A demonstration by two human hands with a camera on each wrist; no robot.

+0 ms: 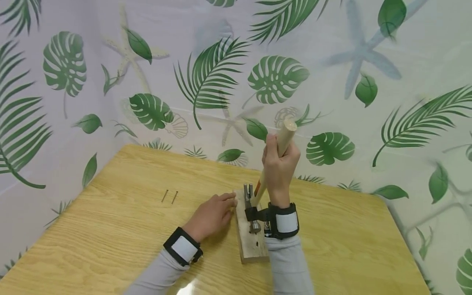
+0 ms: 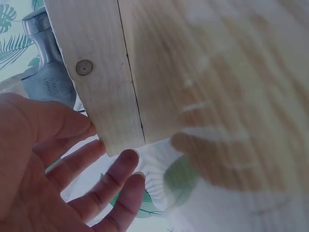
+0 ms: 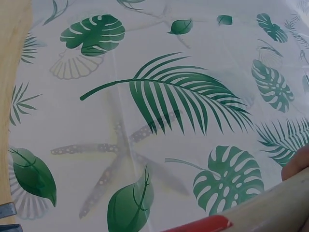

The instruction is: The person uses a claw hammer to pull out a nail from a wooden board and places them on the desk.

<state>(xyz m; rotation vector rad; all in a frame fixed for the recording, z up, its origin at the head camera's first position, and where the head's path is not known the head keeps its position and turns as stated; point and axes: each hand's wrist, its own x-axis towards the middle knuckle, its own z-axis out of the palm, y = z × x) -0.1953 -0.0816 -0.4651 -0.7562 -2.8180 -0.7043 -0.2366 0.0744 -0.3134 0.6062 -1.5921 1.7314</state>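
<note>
A claw hammer (image 1: 286, 135) is gripped by my right hand (image 1: 279, 168) around its pale wooden handle, which leans up and away. Its metal head lies low over a wooden block (image 1: 246, 241), claw to the far side; whether it touches the wood I cannot tell. Dark spots mark the block's top near the striking face. My left hand (image 1: 214, 215) rests its fingertips against the block's far left edge. In the left wrist view, its fingers (image 2: 120, 166) spread loosely by the block's end, and a round mark (image 2: 84, 67) shows on the block's side.
Two loose nails (image 1: 169, 196) lie on the wooden table (image 1: 121, 229), left of the left hand. A leaf-patterned sheet (image 1: 206, 135) hangs behind the table and down its sides. Both wrists wear black straps.
</note>
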